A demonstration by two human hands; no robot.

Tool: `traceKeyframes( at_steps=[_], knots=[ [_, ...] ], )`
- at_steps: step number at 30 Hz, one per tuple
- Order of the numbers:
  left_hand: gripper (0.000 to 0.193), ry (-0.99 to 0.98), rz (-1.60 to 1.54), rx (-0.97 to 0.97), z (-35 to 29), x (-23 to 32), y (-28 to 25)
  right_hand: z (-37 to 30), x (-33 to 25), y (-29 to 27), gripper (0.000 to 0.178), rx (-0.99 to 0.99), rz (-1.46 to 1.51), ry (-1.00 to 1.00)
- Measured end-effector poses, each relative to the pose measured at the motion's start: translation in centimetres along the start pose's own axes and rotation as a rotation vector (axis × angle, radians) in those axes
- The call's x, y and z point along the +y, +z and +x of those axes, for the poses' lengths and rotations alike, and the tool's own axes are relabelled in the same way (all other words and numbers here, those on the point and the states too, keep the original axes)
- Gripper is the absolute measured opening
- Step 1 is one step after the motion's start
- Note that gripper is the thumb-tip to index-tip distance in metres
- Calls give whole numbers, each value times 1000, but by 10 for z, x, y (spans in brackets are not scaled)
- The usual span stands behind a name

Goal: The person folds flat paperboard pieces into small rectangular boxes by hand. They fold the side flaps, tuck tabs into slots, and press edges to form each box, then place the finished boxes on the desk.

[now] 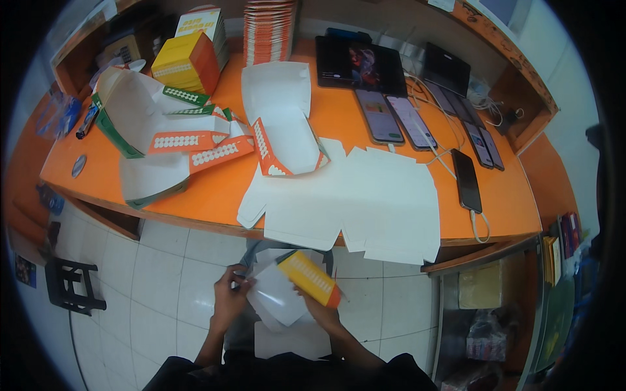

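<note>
Over my lap I hold a partly folded cardboard food box (277, 296), its white inside facing up. Its yellow and orange printed side panel (310, 278) stands raised on the right. My right hand (317, 307) grips that panel from the outer side, fingers mostly hidden behind it. At the box's left edge, my left hand (231, 288) has its fingers closed on a corner flap. Another white card piece (292, 340) lies on my lap under the box. Flat white box blanks (385, 202) rest at the desk's front edge, just beyond my hands.
An open folded box (287, 140) stands mid-desk, with several green and orange ones (130, 111) at left. Behind are a yellow box stack (186, 62) and a tall stack of flat boxes (267, 32). Phones (381, 117), cables and a tablet (360, 65) occupy the right. A black stool (75, 285) stands left.
</note>
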State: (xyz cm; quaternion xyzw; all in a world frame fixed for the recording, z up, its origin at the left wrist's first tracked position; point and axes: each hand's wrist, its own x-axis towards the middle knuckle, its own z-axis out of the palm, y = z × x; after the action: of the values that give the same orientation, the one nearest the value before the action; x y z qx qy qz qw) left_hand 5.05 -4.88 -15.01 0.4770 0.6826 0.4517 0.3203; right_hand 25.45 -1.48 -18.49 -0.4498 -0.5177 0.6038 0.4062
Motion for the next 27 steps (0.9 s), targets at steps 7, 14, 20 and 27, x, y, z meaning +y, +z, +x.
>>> traceKeyframes(
  at_steps=[7, 14, 20, 27],
  knots=[
    [26, 89, -24, 140, 9, -12, -5, -11, -2, -15, 59, 180, -253, -76],
    [23, -40, 57, 19, 4, -17, 9, -24, -16, -5, 36, -251, -98, 408],
    [29, 85, 140, 96, 7, -12, 9, -26, -22, -2, 32, -251, 5, 444],
    [33, 523, 329, -122, -12, 24, 7, -13, -17, -16, 16, -37, -112, 319]
  ],
)
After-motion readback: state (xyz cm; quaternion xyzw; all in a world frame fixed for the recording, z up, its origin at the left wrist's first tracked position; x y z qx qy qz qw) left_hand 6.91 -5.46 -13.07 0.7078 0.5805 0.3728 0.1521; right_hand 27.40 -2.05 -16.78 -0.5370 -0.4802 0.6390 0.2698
